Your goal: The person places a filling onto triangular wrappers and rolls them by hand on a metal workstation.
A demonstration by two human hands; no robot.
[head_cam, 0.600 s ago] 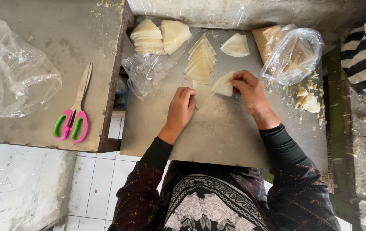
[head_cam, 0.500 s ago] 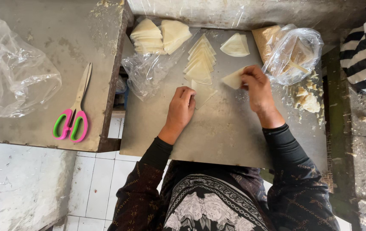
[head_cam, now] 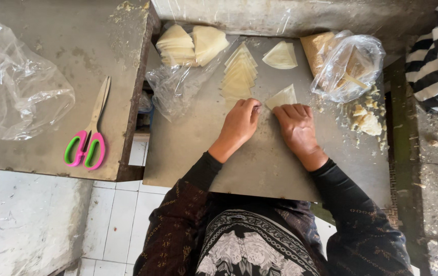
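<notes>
A pale triangular pastry sheet (head_cam: 283,96) lies flat on the grey metal table (head_cam: 260,158). My right hand (head_cam: 297,128) presses its fingertips on the sheet's near edge. My left hand (head_cam: 240,122) has curled fingers that pinch at the sheet's left corner. Just beyond my left hand lies a fanned stack of the same triangles (head_cam: 238,75). A single rounded sheet (head_cam: 280,55) rests farther back.
Two thicker stacks of sheets (head_cam: 191,43) sit at the back on clear plastic wrap (head_cam: 175,91). A clear bag (head_cam: 349,64) and crumbly bits (head_cam: 365,121) are at the right. Pink-and-green scissors (head_cam: 88,140) and a crumpled plastic bag (head_cam: 17,87) lie on the left table. Striped cloth (head_cam: 436,66) is far right.
My right hand has carried the triangular sheet up and away from me and set it flat. My left hand has slid forward to the sheet's left corner.
</notes>
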